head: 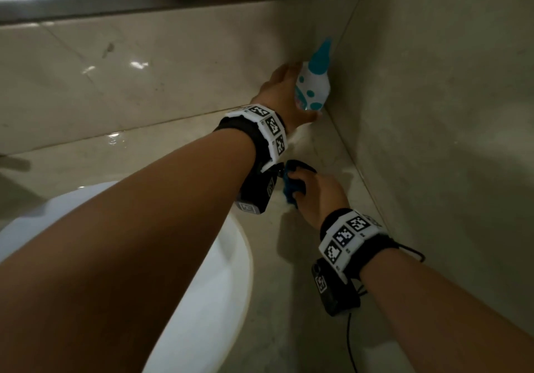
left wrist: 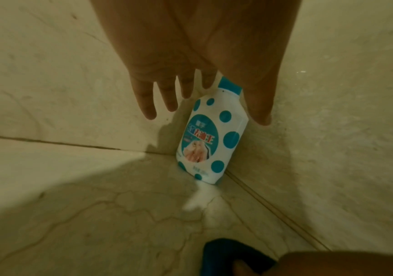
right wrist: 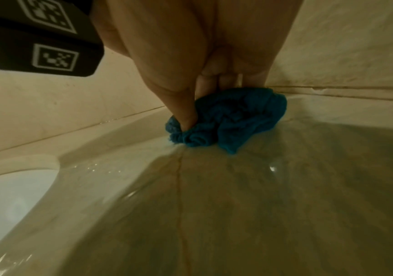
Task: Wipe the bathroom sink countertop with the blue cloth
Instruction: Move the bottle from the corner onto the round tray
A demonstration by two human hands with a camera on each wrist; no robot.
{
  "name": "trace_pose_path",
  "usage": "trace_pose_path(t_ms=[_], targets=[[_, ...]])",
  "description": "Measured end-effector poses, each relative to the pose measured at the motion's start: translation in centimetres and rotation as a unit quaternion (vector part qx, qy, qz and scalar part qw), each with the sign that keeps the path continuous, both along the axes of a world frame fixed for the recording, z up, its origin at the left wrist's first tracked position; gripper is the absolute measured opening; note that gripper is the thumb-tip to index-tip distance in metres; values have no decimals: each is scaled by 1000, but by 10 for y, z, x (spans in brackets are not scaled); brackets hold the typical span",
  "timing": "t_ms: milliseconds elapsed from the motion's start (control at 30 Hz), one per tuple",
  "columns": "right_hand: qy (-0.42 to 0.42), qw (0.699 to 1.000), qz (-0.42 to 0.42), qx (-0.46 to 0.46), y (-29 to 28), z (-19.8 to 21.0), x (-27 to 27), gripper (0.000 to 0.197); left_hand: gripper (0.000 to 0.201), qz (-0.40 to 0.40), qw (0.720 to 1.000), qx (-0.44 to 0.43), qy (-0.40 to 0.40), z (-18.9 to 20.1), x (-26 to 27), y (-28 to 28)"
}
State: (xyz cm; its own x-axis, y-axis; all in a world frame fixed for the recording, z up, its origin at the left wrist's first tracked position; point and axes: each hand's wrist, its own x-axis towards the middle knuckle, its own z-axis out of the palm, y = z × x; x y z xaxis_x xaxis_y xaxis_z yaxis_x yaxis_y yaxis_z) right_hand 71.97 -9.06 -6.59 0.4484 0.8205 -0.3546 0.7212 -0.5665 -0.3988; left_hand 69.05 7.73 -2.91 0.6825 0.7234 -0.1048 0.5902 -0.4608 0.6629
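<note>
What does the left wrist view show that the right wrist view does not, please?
Only the left wrist view shows the white bottle with teal dots standing in the wall corner, the left hand spread open beside it, and a white smear below it. Only the right wrist view shows the white sink basin and the right hand gripping the cloth. Both show the blue cloth and the marble countertop.

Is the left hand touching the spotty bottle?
Cannot tell. In the left wrist view the left hand is spread open at the bottle, but its thumb overlaps the bottle's edge, so neither gap nor contact shows plainly. The head view doesn't settle it.
</note>
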Motion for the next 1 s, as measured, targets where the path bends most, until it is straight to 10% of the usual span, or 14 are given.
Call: trace_pose_path(t_ms=[433,1000], targets=[[-40,999,0,-33,-2,9,28,43,87,61,990,-8,-126,-8,28,3],[-30,999,-23,-16,-3,-4,29,45,69,64,996,0,-65,1,8,0]])
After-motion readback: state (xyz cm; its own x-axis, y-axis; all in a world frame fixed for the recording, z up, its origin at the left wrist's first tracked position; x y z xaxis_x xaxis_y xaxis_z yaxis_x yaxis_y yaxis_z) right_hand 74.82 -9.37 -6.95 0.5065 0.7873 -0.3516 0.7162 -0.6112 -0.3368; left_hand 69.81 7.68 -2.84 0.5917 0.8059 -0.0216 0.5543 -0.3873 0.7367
